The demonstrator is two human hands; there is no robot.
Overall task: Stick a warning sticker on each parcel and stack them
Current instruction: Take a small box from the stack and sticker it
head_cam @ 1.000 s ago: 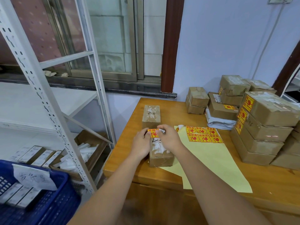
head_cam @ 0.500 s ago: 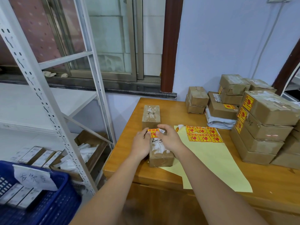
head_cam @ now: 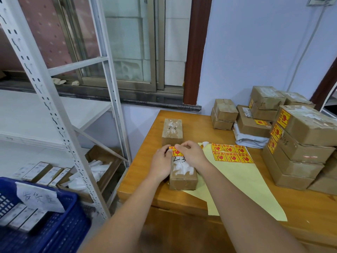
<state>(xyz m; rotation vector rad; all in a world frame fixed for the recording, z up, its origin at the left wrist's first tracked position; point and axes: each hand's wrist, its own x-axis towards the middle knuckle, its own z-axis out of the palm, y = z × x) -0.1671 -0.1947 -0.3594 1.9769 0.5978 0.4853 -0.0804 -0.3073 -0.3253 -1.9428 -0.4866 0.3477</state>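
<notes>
Head view, only one view. Wooden table (head_cam: 182, 196) fills the lower centre and right of the frame. Near parcel (head_cam: 183, 175) lies flat at centre, marked "2-3", partly on the yellow backing sheet (head_cam: 242, 187).

Warning sticker (head_cam: 176, 152) sits on the far end of that parcel's top, red on yellow. Left hand (head_cam: 161, 164) lies along the parcel's left side, fingers curled round that edge, thumb on the sticker's left edge. Right hand (head_cam: 193, 155) comes in from the right, fingers (head_cam: 182, 145) bent down onto the sticker's far edge, pressing it; it grips nothing that I can see.

Second parcel (head_cam: 172, 131), marked "2-4", sits just beyond the hands, apart from the near one, no sticker visible on it.

Unused stickers (head_cam: 231, 153) in two rows on the backing sheet, right of centre.

Stack of stickered parcels (head_cam: 299, 141) at right edge, stickers on their left-facing ends. Smaller boxes (head_cam: 224, 114) behind them, one on a grey mailer bag (head_cam: 249, 140).

Left of frame: white metal shelving (head_cam: 36, 73); blue crate (head_cam: 60, 227) at lower left with a paper label.
</notes>
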